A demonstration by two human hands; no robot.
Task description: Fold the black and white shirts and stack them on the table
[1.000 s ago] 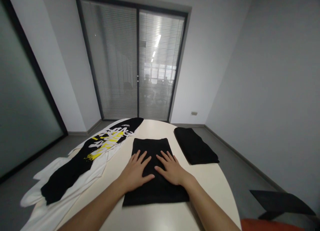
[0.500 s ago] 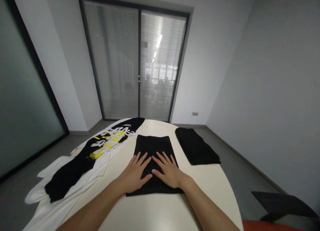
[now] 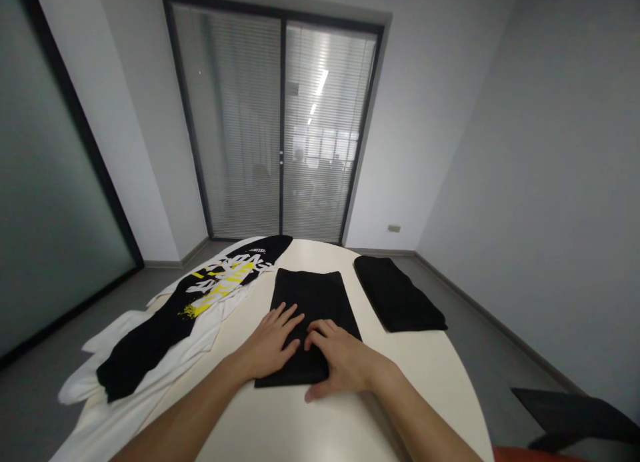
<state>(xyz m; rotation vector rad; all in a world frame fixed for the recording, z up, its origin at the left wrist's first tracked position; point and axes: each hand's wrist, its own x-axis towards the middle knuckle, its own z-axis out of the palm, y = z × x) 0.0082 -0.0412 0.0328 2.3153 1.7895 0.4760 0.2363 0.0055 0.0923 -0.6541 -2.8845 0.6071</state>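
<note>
A black folded garment (image 3: 313, 295) lies flat in the middle of the table, its near edge towards me. My left hand (image 3: 270, 342) rests spread on its left half, palm down. Over its near right part is my right hand (image 3: 343, 359), fingers bent on the cloth and the thumb held apart beyond the near edge. The right hand covers the garment's near right corner. No cloth is visibly pinched in either hand.
Another black folded cloth (image 3: 397, 295) lies at the table's right side. On the left, a white and black printed shirt (image 3: 220, 289) hangs partly over the edge of the pale round table (image 3: 300, 425). A dark chair (image 3: 575, 412) stands at lower right.
My right hand has gone from lying flat to bent fingers, and its thumb has slid down past the garment's near edge. The left hand stays spread in nearly the same place.
</note>
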